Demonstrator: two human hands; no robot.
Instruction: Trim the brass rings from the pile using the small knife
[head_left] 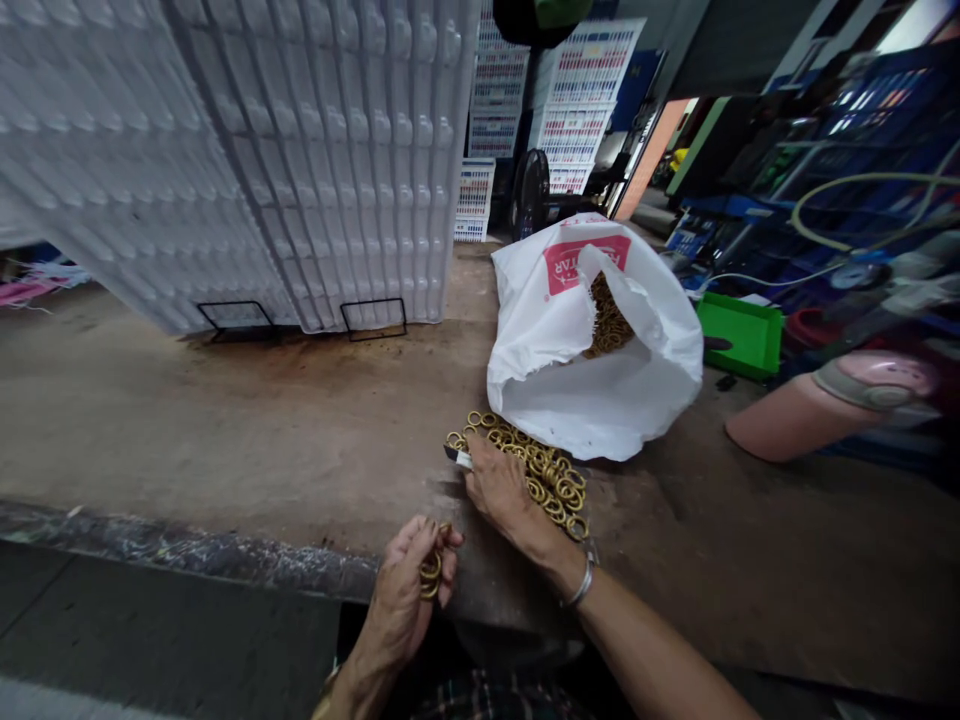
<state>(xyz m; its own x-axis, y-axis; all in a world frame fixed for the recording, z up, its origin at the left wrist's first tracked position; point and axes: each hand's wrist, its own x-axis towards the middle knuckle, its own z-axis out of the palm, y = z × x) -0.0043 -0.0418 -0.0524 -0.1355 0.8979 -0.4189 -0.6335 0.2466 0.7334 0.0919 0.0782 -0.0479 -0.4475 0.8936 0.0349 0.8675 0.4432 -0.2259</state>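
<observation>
Dozens of gold-coloured round metal rings point(551, 478) lie in a loose pile on the brown, worn tabletop point(300, 420), a little in from its near edge; the bare right hand point(495, 482), with a silver-coloured bracelet point(580, 583) at the wrist, rests at the left side of this pile, its fingers closed around a small white tool with a black end point(459, 457), most of which the hand hides; the bare left hand point(420, 572) is right at the near edge, palm turned inward and fingers curled around a few gold-coloured rings point(430, 578), their exact number hidden by the fingers; just behind the pile, farther from the near edge, a white sack with red print point(525, 330) slumps with its mouth toward the person, and more rings point(609, 320) show through a gap in it; toward the far edge, left of the sack, tall stacks of whitish ribbed plastic trays point(337, 170) stand beside black wire frames point(373, 302); on the right side of the tabletop are a shallow bright green plastic tray point(739, 335) and, nearer the near edge, a pink bottle with a greyish band point(787, 412); beyond the far edge rise piles of white slatted plastic crates point(581, 100).
</observation>
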